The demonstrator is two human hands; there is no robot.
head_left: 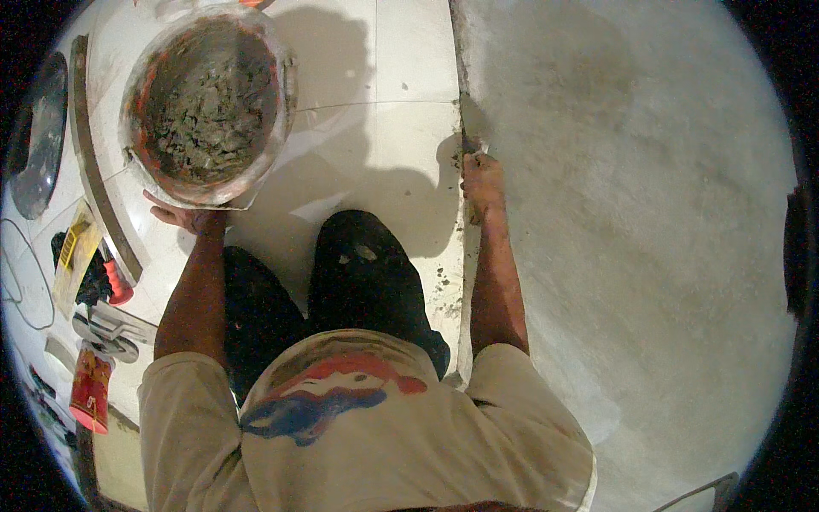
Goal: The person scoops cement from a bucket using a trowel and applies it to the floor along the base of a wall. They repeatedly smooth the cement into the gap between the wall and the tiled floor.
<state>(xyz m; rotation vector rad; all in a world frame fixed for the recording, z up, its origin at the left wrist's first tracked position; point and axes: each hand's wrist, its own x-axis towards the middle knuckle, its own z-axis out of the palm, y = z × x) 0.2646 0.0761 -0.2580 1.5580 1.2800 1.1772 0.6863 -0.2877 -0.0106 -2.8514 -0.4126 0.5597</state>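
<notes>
At the floor's edge, my right hand (484, 183) is closed around something small. Only a dark and whitish bit shows above the fingers, so its kind cannot be made out. This fist sits on the line where pale tiles (415, 68) meet the grey cement surface (631, 213). Crumbs of mortar (442, 277) lie along that joint. My left hand (181, 215) has its fingers spread beside the near side of a round bucket (277, 162); the rim hides part of it. Grey, lumpy wet mortar (209, 102) lies in the bucket.
Left of the bucket stretches a long straight bar (90, 162), with a black tub (41, 136) beyond it. A yellow-handled float (77, 247), a tool with a red-orange handle (117, 282), metal trowels (119, 322) and a red packet (91, 388) lie nearer. My knees (363, 256) are between my arms.
</notes>
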